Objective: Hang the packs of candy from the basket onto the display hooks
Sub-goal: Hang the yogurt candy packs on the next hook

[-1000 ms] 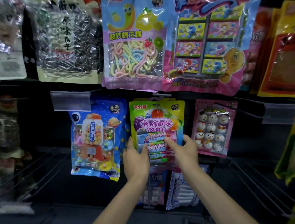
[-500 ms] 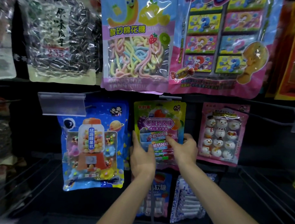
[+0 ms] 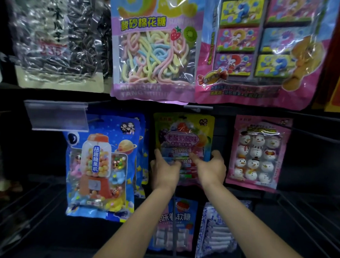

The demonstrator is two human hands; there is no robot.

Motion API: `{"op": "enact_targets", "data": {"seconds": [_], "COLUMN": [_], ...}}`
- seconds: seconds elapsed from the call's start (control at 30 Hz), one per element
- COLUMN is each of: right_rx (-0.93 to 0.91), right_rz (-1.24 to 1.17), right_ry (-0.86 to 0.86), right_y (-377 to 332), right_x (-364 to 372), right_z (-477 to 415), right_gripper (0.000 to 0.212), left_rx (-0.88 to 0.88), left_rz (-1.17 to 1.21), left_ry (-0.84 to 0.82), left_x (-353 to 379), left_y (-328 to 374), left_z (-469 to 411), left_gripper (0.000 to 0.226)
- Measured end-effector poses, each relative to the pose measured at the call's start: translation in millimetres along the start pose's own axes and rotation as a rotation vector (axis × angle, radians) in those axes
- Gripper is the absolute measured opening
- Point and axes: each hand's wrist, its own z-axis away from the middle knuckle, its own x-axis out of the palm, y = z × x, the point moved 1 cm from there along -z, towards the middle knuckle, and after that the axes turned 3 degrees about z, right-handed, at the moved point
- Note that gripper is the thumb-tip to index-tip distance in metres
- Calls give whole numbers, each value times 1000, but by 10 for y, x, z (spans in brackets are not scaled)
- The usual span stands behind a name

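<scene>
A green and yellow candy pack point(image 3: 184, 137) hangs in the middle row under a metal display hook point(image 3: 197, 108). My left hand point(image 3: 164, 172) holds its lower left edge, with a finger up along the front. My right hand point(image 3: 211, 168) grips its lower right side, thumb on the front and fingers curled round the edge. The pack's lower half is hidden behind both hands. The basket is not in view.
A blue gumball-machine pack point(image 3: 101, 165) hangs to the left and a pink snowman pack point(image 3: 255, 152) to the right. Large marshmallow point(image 3: 155, 50) and pink point(image 3: 256, 45) packs overhang from above. Two smaller packs point(image 3: 176, 226) hang below. A clear price holder point(image 3: 56, 116) juts out at left.
Both hands have moved deeper toward the rack, taking the green pack with them. The view has come closer to the display.
</scene>
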Motion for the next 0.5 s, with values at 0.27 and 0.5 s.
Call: {"op": "enact_targets", "data": {"seconds": [0.27, 0.5], "right_rx": [-34, -46], "right_rz": [-38, 12], "right_ry": [6, -9], "right_y": [44, 85], "right_x": [-7, -45], "right_z": [57, 63], "right_gripper": [57, 48], "left_rx": [27, 56], "left_rz": [-67, -175], "left_ry": [72, 120], "left_x": [-12, -9], "left_y": [-60, -86], "left_z": [189, 262], "left_gripper": [96, 90]}}
